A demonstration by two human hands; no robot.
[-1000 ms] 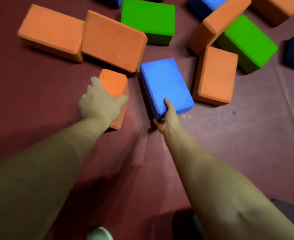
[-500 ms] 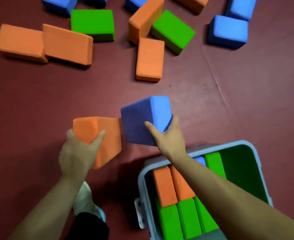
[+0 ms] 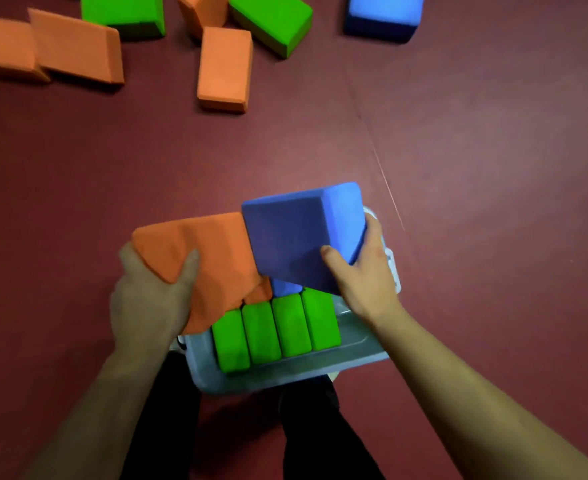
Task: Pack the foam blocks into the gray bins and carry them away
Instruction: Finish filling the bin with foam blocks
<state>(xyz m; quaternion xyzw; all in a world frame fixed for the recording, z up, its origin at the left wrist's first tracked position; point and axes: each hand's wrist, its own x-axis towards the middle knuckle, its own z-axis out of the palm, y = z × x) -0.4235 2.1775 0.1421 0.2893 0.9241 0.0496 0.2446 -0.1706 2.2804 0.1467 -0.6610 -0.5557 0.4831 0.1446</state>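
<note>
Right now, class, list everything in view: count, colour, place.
Gray bin: one, gray, on the floor under the hands.
Packed green blocks: four, green, side by side in the bin.
Part-hidden blocks: two, orange and blue, behind the green row.
Held orange block: one, orange, over the bin's left.
Held blue block: one, blue, beside it.
Loose orange blocks: four, orange, far floor, left and centre.
Loose green blocks: two, green, far edge.
Loose blue block: one, blue, far right.
Floor: dark red.
Trouser legs: two, black, nearest the camera.
Left hand: grips the orange block.
Right hand: grips the blue block.
</note>
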